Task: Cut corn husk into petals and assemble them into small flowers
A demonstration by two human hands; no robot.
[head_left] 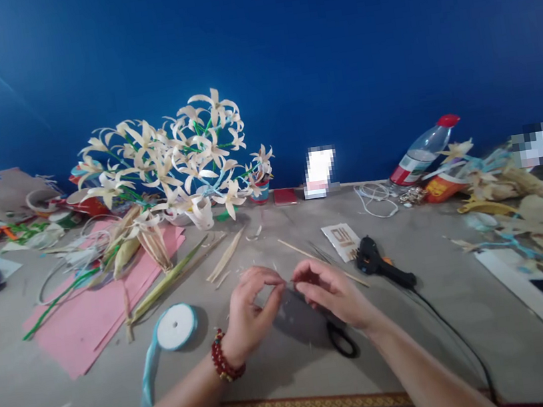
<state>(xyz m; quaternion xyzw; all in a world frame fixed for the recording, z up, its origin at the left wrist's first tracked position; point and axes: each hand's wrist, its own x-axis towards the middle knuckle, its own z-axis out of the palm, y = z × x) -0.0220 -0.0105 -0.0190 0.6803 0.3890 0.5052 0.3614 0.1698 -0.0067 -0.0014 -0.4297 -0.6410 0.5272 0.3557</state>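
Both my hands meet above the grey table [284, 363], just in front of me. My left hand [249, 314], with a red bead bracelet on its wrist, pinches something thin between thumb and fingertips. My right hand [331, 289] pinches the other end of it; the piece is too small to name. Black-handled scissors [341, 340] lie on the table under my right wrist. A spool of light blue ribbon [175, 326] lies to the left of my left hand. A black glue gun [378, 264] rests just right of my right hand, its cord running toward me.
A bouquet of pale handmade flowers [178, 156] stands at the back centre. Pink paper [84, 310] with green stems and leaf strips lies left. A plastic bottle [421, 154], a white cable and dried-leaf scraps crowd the right. A blue wall rises behind.
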